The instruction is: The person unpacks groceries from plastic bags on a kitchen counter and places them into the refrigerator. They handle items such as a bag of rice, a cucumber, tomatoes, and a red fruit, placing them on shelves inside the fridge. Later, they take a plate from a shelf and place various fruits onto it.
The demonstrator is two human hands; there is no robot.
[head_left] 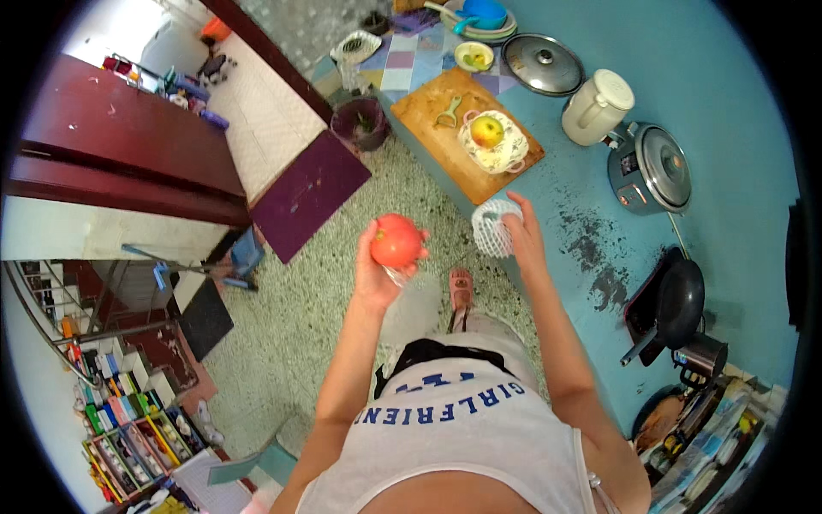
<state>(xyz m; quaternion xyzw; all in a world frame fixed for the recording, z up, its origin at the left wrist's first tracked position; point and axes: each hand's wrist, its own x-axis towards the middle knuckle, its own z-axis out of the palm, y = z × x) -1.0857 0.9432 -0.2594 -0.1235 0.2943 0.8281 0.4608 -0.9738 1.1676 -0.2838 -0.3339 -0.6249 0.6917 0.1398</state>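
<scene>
My left hand point(374, 277) is wrapped around a round red tomato point(397, 241) over the floor, left of the counter. From that same hand a thin clear plastic bag point(412, 311) hangs down. At the counter's edge, my right hand point(530, 241) grips a white foam net sleeve point(491, 230). Beyond it lies a wooden cutting board point(429, 149). On the board rests a floral dish with pink handles point(504, 154), holding a yellow-red apple point(487, 132). A green peeler point(449, 114) lies beside the dish.
Along the blue counter point(552, 257) stand a metal lid point(542, 64), a cream jug point(597, 106), an electric cooker point(650, 168) and a black pan point(679, 302). A small bowl point(474, 56) sits behind the board. A purple bin point(361, 122) stands on the floor.
</scene>
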